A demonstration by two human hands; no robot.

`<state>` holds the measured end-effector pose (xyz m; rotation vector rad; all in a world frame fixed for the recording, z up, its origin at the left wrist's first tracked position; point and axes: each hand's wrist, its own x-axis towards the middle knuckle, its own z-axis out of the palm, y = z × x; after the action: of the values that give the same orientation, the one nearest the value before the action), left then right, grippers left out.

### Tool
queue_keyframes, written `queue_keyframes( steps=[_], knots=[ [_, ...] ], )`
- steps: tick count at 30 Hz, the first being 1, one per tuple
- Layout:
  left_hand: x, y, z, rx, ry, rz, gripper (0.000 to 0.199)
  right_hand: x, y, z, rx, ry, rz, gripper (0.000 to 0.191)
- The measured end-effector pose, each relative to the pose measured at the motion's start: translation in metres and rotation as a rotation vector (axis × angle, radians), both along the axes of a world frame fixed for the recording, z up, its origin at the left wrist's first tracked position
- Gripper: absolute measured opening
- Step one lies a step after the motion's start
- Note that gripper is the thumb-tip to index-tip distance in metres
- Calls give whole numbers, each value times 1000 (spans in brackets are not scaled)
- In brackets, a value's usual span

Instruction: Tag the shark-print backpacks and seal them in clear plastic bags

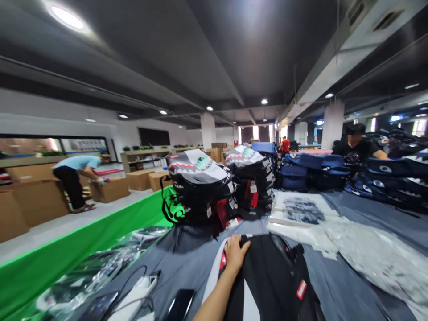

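So, phone (181,305) and power strip (136,295) sit left of the near backpack (267,276), backpack stacks (201,191) behind it, plastic bags (377,256) right, all on the table (182,258).

Bare grey cloth (170,261) gives a passage between the plastic-wrapped bundle (96,265) and the black backpack (267,276), narrowed near the viewer by the power strip (137,292) and black phone (181,305), while two backpack stacks (202,191) block the way beyond and clear plastic bags (377,254) crowd the right.

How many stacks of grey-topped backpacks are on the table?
2: one stack near the middle, another stack just right of it. Others may be hidden behind.
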<state>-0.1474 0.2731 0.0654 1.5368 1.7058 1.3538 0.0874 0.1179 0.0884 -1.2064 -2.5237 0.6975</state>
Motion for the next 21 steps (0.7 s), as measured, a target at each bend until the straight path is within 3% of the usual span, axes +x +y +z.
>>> queue_keyframes(
  steps=[1, 3, 5, 7, 9, 13, 18, 21],
  knots=[
    [2, -2, -4, -2, 46, 21, 18, 14, 0, 3, -6, 33, -46, 25],
    [4, -3, -6, -2, 118, 28, 38, 43, 11, 9, -1, 97, -188, 36],
    [7, -2, -3, 35, 186, -3, 49, 68, 39, 10, 39, 133, -454, 35],
    [17, -2, 1, 85, 246, -107, 42, 83, 76, 5, 5, 43, -720, 28],
    [35, -4, 4, 124, 306, -317, 28, 86, 110, -2, -58, -28, -868, 32],
    [80, -1, -1, 141, 369, -674, 22, 63, 151, -4, -62, -37, -920, 34],
    [113, 20, -15, 84, 347, -791, 25, 40, 141, 19, 189, 31, -888, 23],
    [117, 27, -21, 79, 294, -854, 40, 41, 128, 20, 286, 28, -847, 19]
  ],
)
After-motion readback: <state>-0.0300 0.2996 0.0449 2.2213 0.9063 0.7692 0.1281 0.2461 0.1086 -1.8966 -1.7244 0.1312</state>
